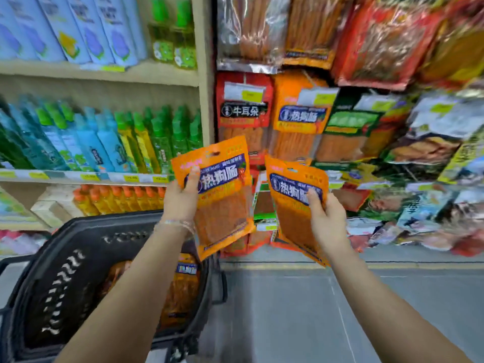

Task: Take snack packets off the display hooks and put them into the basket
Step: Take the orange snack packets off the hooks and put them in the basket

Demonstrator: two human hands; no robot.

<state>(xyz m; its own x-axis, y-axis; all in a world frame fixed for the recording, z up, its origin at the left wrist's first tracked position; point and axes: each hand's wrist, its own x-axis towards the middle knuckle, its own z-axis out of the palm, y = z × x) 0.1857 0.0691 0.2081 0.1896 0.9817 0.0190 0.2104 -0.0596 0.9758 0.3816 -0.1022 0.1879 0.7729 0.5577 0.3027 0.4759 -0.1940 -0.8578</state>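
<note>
Head view: two orange packets in hand, basket next.
Your left hand (180,203) pinches the left packet (220,203) and your right hand (327,218) grips the right packet (293,213), both in front of the hanging packets (298,121). Lower them near-left into the basket (65,271) — clear its far rim, and keep off the bottle shelf (104,145) beyond.

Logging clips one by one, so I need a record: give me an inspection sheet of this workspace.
Surface: grey floor, painted line.
Job's things: left packet, right packet, both orange, off hooks; black basket holds a third packet.
Clutter: nothing seen.
Hands: left hand grips left packet; right hand grips right packet.
Cables: nothing seen.
Surroundings: bottle shelves left; hanging packets right.
</note>
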